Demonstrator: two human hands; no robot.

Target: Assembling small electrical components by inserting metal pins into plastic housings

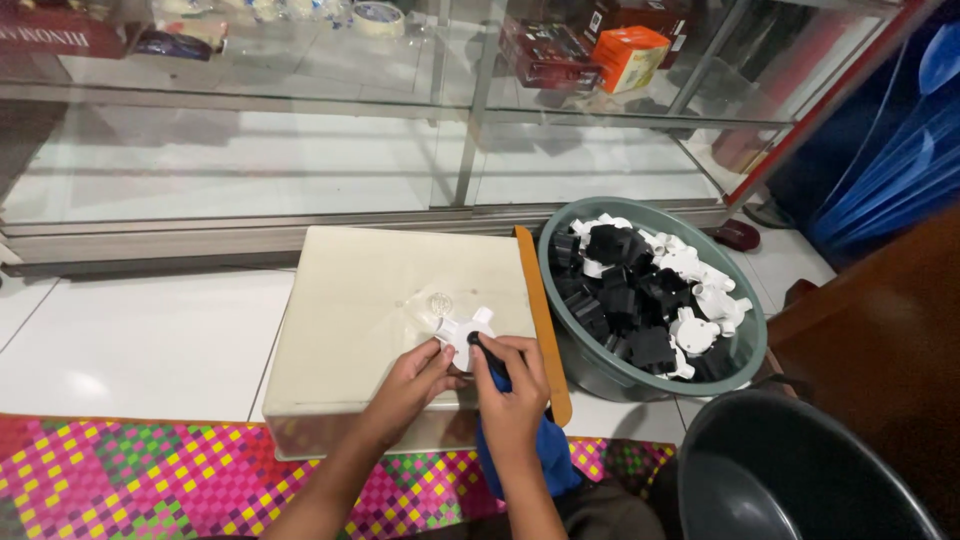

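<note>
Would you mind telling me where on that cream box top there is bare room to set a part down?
The cream box top is bare across its left and far side. Its near right corner is crowded by the left hand, right hand and white fitting. The green basin is full; the dark basin shows nothing inside.

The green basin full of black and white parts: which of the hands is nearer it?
Right. The right hand is just left of the green basin; the left hand sits farther left.

We have a single view, worn on the head, looking steeply down and forward over our hands at close range; it faces a glass display cabinet point(400, 150) across the white tiled floor point(140, 340), with no second view to share.
</note>
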